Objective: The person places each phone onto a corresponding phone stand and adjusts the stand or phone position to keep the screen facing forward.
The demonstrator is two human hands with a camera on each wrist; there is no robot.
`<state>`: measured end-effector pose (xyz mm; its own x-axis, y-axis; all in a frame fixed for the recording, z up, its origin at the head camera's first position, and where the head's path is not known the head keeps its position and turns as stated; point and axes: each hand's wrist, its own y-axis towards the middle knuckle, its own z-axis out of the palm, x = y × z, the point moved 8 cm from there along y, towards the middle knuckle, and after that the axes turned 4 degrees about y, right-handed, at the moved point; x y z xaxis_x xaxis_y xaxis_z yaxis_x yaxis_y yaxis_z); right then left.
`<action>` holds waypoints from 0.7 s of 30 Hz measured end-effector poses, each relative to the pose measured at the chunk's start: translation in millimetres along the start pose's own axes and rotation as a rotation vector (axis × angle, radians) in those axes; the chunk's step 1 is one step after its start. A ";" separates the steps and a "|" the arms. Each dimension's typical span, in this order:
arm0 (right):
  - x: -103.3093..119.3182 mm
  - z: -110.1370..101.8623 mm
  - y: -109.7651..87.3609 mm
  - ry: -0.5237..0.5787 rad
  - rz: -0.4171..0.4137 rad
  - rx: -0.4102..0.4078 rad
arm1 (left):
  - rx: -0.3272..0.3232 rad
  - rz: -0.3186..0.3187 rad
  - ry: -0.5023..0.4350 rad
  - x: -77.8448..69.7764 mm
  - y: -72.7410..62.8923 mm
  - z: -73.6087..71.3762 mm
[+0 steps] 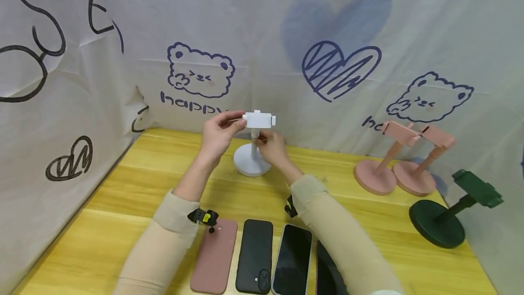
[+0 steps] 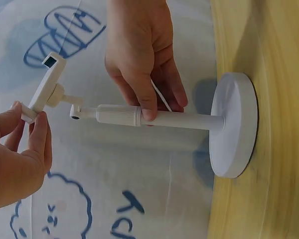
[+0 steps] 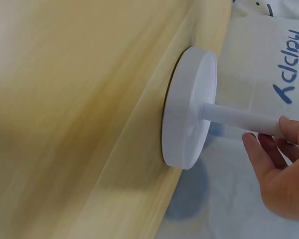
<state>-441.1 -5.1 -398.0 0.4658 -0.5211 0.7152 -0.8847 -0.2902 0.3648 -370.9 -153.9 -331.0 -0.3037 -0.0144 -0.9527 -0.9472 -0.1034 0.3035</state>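
A white phone stand (image 1: 252, 160) stands upright on its round base near the back of the table. My left hand (image 1: 219, 136) pinches the left end of the stand's clamp head (image 1: 259, 120) between thumb and fingers. Lower down, my right hand (image 1: 273, 148) grips the stem (image 2: 182, 120) just below its ribbed collar (image 2: 118, 115). In the left wrist view the head sits tilted on its small joint (image 2: 75, 107). The right wrist view shows thumb and fingertips on the stem, above the round base (image 3: 189, 109).
Two pink phone stands (image 1: 374, 176) and a dark green stand (image 1: 438, 223) stand at the right. Along the front lie a pink phone (image 1: 214, 258), a black phone (image 1: 254, 254), a light-edged phone (image 1: 292, 258) and another dark phone (image 1: 327, 272) partly under my right sleeve. Printed cloth (image 1: 266, 22) hangs behind.
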 end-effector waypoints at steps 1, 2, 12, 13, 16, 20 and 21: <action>2.2 2.5 3.0 0.005 0.010 -0.012 | -0.015 -0.004 -0.006 0.0 0.8 -5.1; 4.1 5.3 5.6 0.014 0.024 -0.020 | -0.027 -0.006 -0.012 -0.3 1.4 -9.7; 19.4 44.6 22.8 0.117 0.116 0.011 | -0.163 -0.015 -0.052 2.6 3.5 -54.4; 21.6 48.7 24.2 0.133 0.120 0.022 | -0.178 -0.012 -0.060 2.9 3.4 -58.6; 28.8 62.9 27.0 0.181 0.128 0.088 | -0.228 0.003 -0.070 3.6 1.9 -71.2; 39.2 85.1 27.0 0.224 0.119 0.227 | -0.315 0.029 -0.099 4.3 -2.5 -88.5; 41.0 89.9 26.5 0.230 0.118 0.257 | -0.340 0.035 -0.114 4.9 -3.7 -92.8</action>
<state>-443.8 -106.4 -412.6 0.3186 -0.3777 0.8694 -0.8853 -0.4463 0.1306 -359.4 -245.9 -338.4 -0.3628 0.0851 -0.9280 -0.8534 -0.4303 0.2942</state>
